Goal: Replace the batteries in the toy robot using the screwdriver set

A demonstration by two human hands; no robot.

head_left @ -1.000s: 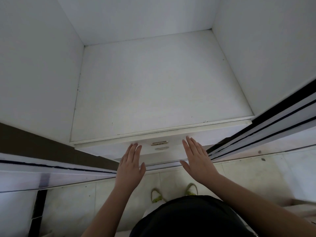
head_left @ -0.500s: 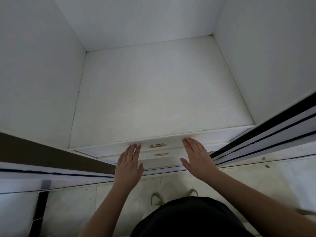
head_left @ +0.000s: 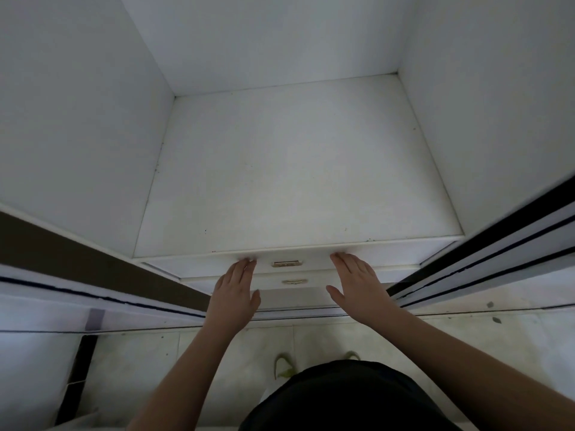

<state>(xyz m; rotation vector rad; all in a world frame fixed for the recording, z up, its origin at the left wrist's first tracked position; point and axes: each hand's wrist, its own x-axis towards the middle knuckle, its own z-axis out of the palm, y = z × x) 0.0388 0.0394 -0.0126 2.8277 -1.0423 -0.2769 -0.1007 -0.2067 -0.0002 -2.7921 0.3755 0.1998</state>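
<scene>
Nearest to me, a black garment fills the bottom edge, with yellow-green shoes on the pale tiled floor. Beyond, my left hand and right hand both press flat, fingers straight, against the white upper drawer front, either side of its brass handle. Farther off lies the bare white cabinet shelf. I cannot see the toy robot or the screwdriver set anywhere.
</scene>
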